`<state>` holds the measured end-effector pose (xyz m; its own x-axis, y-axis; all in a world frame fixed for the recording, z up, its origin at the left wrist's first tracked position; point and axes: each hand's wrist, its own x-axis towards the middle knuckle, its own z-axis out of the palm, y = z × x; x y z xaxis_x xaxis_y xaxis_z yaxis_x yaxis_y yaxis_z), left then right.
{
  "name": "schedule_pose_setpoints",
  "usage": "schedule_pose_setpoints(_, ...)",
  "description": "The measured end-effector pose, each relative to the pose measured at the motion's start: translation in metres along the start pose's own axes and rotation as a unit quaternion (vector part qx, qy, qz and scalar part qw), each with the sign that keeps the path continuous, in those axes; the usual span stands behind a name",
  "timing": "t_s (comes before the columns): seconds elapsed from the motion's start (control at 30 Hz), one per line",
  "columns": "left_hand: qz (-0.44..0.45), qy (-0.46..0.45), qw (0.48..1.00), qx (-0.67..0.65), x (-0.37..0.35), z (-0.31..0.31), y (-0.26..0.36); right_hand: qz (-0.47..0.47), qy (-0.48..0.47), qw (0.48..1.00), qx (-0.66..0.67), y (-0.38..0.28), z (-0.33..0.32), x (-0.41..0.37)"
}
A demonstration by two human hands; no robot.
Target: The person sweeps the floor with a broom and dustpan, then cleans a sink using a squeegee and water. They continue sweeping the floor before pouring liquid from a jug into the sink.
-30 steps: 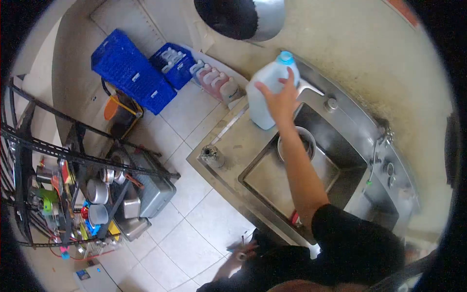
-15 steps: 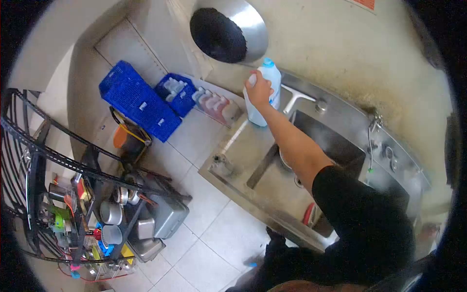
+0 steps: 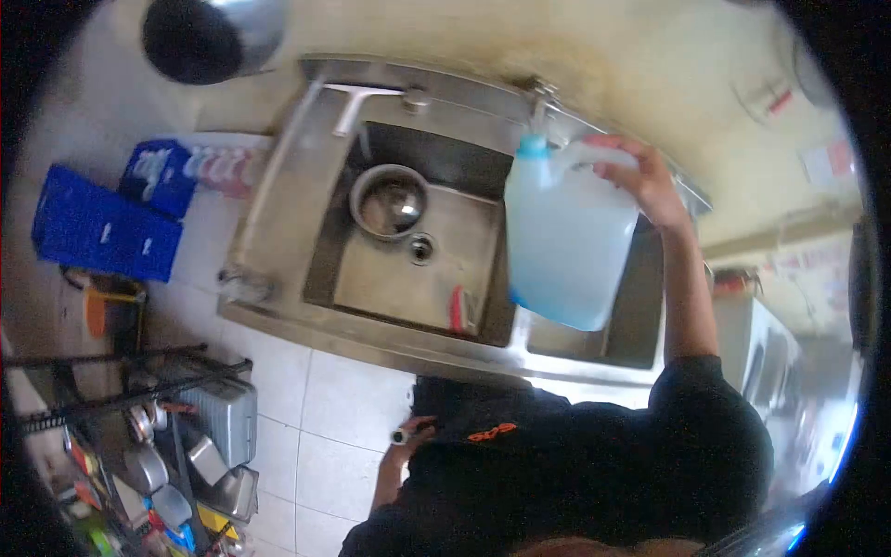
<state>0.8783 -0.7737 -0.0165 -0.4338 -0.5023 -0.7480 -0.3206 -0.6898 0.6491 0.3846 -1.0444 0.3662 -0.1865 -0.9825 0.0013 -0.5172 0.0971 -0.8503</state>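
**Lifting stage: a jug carried over a double sink.**

The steel sink [image 3: 278,176] filled the middle of the view, with blue crates [image 3: 102,227] on the floor to its left. The pale, blue-capped jug [image 3: 561,251] hung in the air above the divide between the two basins, gripped at its handle by the closed right hand [image 3: 640,176]. A metal bowl [image 3: 390,200] sat in the left basin. The left hand [image 3: 408,436] hung low at the near edge, its fingers curled on something too small to identify. This was judged a carrying step, and any setting down or pouring would call for support under the jug's weight. Half a second earlier the jug stood on the counter at the sink's far left corner.
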Motion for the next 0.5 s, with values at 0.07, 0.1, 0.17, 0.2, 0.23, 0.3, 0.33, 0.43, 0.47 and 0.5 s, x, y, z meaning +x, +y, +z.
schedule_pose_setpoints(0.07, -0.072, 0.003, 0.997, -0.006, 0.003, 0.013, 0.008, -0.008, -0.131, 0.985, -0.11, 0.045, -0.036, -0.029)
schedule_pose_setpoints(0.1, -0.056, -0.002, 0.998, 0.026, 0.005, 0.021, 0.01, -0.044, -0.194, 0.965, -0.169, 0.087, -0.051, -0.036)
schedule_pose_setpoints(0.17, 0.029, -0.016, 0.987, 0.157, 0.01, 0.033, 0.016, 0.051, -0.246, 0.92, -0.3, 0.15, -0.065, -0.061)
schedule_pose_setpoints(0.2, 0.035, -0.016, 0.995, 0.088, 0.006, 0.044, 0.016, 0.056, -0.268, 0.909, -0.313, 0.204, -0.074, -0.071)
schedule_pose_setpoints(0.23, 0.047, -0.003, 0.994, 0.097, 0.007, 0.051, 0.01, 0.109, -0.287, 0.871, -0.383, 0.238, -0.073, -0.078)
schedule_pose_setpoints(0.3, 0.055, 0.011, 0.992, 0.113, 0.01, 0.064, 0.003, 0.099, -0.307, 0.858, -0.4, 0.319, -0.084, -0.098)
schedule_pose_setpoints(0.33, 0.078, 0.014, 0.994, 0.072, 0.011, 0.072, 0.0, 0.084, -0.328, 0.84, -0.424, 0.354, -0.088, -0.103)
schedule_pose_setpoints(0.43, 0.111, 0.042, 0.992, 0.047, 0.009, 0.094, -0.012, 0.167, -0.417, 0.785, -0.427, 0.421, -0.091, -0.103)
schedule_pose_setpoints(0.47, 0.133, 0.065, 0.987, 0.06, 0.007, 0.101, -0.01, 0.169, -0.419, 0.786, -0.422, 0.429, -0.092, -0.105)
schedule_pose_setpoints(0.5, 0.168, 0.077, 0.982, 0.025, 0.001, 0.111, -0.011, 0.179, -0.43, 0.762, -0.449, 0.435, -0.09, -0.104)
